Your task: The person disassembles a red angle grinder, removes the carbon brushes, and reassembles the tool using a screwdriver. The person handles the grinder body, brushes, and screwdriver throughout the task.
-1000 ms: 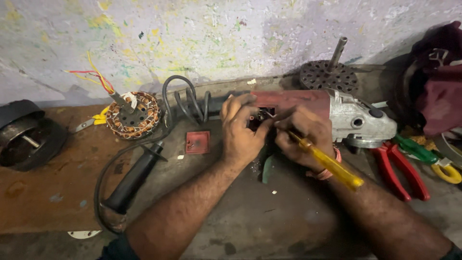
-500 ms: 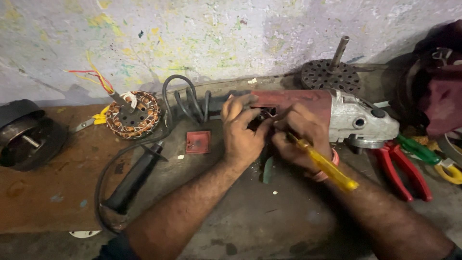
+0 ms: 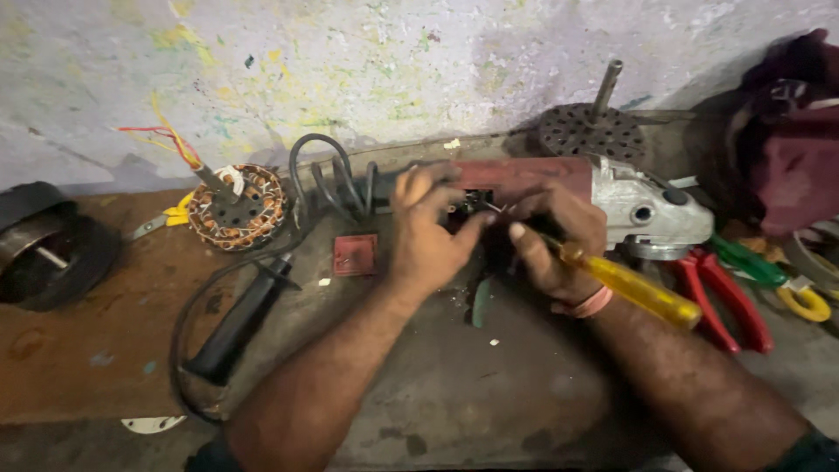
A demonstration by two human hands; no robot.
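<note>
A red angle grinder (image 3: 533, 177) with a grey metal head (image 3: 651, 212) lies on its side along the bench. My left hand (image 3: 428, 232) grips its body near an open slot, fingers curled over the top. My right hand (image 3: 555, 240) holds a screwdriver with a yellow handle (image 3: 634, 288); its tip points into the opening between my hands. A small red cover plate (image 3: 356, 254) lies on the bench left of my left hand.
A copper-wound stator (image 3: 238, 207) with coloured wires sits at the left. The black side handle (image 3: 240, 319) and the cable (image 3: 328, 179) lie nearby. Red pliers (image 3: 721, 297), green and yellow tools (image 3: 786, 284), a perforated disc (image 3: 590, 131) and a round black part (image 3: 44, 249) surround the work.
My hands have stayed on the grinder; the screwdriver has shifted slightly in my right hand.
</note>
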